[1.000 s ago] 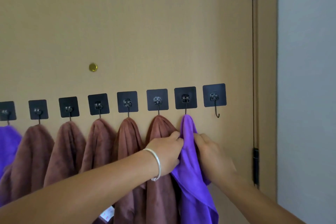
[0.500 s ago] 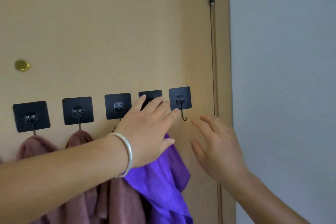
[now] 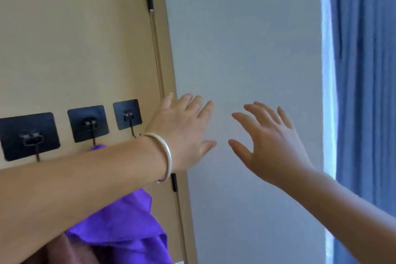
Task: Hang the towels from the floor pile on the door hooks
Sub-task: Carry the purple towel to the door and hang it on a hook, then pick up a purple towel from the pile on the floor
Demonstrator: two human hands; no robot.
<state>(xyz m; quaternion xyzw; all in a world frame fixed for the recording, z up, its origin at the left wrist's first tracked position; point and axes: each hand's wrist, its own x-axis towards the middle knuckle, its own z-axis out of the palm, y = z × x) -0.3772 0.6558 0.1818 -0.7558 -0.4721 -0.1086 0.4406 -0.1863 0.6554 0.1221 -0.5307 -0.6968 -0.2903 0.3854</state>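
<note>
Both hands were spread and held nothing — the left hand [image 3: 184, 133] near the door's hinge edge, the right hand [image 3: 272, 146] before the grey wall [image 3: 246, 38]. Beside the bare end hook [image 3: 128, 117], the purple towel [image 3: 120, 227] hung from its hook [image 3: 90, 124] — seemingly placed.

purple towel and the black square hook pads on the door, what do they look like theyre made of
Purple towel: soft cloth, probably microfibre, matte and slightly fuzzy, falling in loose folds. Black square hook pads: smooth flat sheet, likely adhesive plastic, faintly glossy, each carrying a thin dark wire hook that looks metal.
</note>
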